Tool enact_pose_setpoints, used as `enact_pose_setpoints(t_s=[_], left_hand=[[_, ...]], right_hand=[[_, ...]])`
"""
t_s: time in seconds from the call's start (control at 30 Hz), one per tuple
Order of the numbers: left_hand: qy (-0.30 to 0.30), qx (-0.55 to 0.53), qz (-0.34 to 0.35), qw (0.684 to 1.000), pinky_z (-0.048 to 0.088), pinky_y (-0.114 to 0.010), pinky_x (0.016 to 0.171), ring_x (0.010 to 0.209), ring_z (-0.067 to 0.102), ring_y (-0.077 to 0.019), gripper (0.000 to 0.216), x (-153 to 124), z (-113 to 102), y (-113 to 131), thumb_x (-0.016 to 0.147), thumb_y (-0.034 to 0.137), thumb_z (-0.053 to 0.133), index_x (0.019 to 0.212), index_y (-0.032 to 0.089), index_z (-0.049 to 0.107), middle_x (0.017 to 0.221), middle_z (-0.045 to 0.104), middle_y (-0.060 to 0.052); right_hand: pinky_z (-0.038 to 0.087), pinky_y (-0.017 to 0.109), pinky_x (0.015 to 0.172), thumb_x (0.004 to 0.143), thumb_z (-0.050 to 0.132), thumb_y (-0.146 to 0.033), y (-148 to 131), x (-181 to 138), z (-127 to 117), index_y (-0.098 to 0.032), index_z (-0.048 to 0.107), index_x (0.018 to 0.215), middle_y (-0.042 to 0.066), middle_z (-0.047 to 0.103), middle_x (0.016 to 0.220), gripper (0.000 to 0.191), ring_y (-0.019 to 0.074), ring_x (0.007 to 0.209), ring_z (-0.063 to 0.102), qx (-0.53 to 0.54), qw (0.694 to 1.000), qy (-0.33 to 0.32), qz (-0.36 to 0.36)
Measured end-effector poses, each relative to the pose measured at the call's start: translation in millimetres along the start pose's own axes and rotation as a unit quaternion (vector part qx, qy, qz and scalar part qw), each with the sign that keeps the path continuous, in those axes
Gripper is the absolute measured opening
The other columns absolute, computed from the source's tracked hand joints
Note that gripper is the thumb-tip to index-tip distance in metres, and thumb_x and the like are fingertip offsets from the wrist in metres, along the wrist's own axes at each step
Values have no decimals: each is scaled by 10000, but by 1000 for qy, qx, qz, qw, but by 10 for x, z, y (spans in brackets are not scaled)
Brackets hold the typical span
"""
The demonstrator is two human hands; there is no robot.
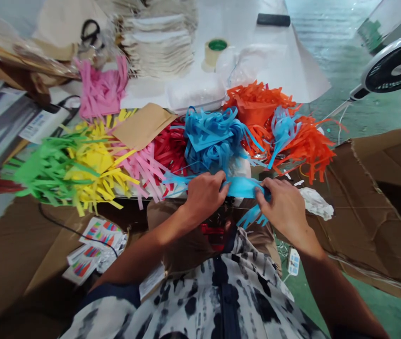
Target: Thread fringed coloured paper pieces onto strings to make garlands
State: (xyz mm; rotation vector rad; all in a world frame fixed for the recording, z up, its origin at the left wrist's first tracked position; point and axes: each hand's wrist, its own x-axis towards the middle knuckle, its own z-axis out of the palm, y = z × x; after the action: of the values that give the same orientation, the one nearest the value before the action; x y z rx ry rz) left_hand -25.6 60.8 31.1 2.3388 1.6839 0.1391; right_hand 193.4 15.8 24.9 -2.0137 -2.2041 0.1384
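Left hand [203,194] and right hand [285,207] pinching blue fringed paper strip [242,187] at table's [242,61] near edge, blue fringe pile [212,139] just behind

No legible text, not even on the white label [39,123].

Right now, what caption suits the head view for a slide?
Both hands, left and right, hold a blue fringed paper strip before colourful paper piles.

blue fringed paper strip [241,187] stretched flat at table edge, fringe hanging toward the person's body.
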Motion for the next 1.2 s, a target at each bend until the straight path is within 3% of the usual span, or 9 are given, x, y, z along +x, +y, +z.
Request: enact_pose_setpoints(t_s=[0.2,0.33,0.53,0.77,0.83,0.9,1.0,1.1,1.2], left_hand=[[-3,-6,3,1000,412,-327,677,848,738,-269,298,50,40,-15,1018,468,583,1061,215,734,908,782,-104],[-9,-8,0,1000,413,-328,685,845,742,-268,301,80,16,-30,1006,479,593,1033,219,743,895,790,-100],[-2,-7,-9,1000,398,-346,671,825,754,-296,296,126,-34,-18,1007,448,563,962,227,755,851,793,-99],[6,33,-32,999,448,-355,701,860,732,-294,283,85,-110,-38,1024,430,566,1005,208,741,866,774,-110],[36,61,-5,997,489,-383,751,945,715,-315,251,47,-143,-34,1025,378,574,1024,181,729,909,765,-136],[95,77,44,992,521,-437,877,1108,682,-338,234,1,-150,-7,1032,292,555,1129,155,718,1089,766,-170],[160,50,172,971,470,-501,1119,1370,580,-324,329,-76,-61,70,1047,214,517,1338,183,666,1415,683,-150],[134,-4,308,942,419,-488,1241,1449,549,-296,403,-157,142,134,1064,331,542,1415,152,627,1476,658,-139],[94,-28,331,939,457,-477,1237,1472,537,-318,565,-227,335,127,1057,473,538,1455,75,587,1516,622,-181]], right_hand=[[336,365,710,1035,520,-551,-14,27,-13,-219,644,983,65,679,793,359,274,817,633,30,999,13,26],[353,370,744,1097,396,-453,-6,18,39,-217,636,913,89,706,874,383,266,866,627,30,999,31,23],[361,372,746,1053,483,-425,-16,46,84,-211,646,937,98,714,871,294,268,848,616,15,999,38,24],[317,373,688,1069,442,-451,5,94,95,-210,653,888,97,720,845,368,266,820,609,0,999,36,21],[292,372,667,1061,461,-457,28,114,93,-208,656,862,94,712,816,373,262,798,605,-5,999,26,20],[271,369,651,1054,473,-462,41,128,94,-204,665,856,96,705,800,378,258,779,601,-6,1000,19,19],[254,362,639,1050,477,-468,29,137,104,-198,676,859,102,704,796,386,257,774,605,-3,1000,16,21],[263,353,635,1038,500,-461,35,144,98,-197,682,881,101,707,794,356,262,765,618,-4,999,12,32],[324,343,646,994,577,-399,160,135,16,-203,691,998,87,728,828,227,270,783,646,30,999,12,39]])
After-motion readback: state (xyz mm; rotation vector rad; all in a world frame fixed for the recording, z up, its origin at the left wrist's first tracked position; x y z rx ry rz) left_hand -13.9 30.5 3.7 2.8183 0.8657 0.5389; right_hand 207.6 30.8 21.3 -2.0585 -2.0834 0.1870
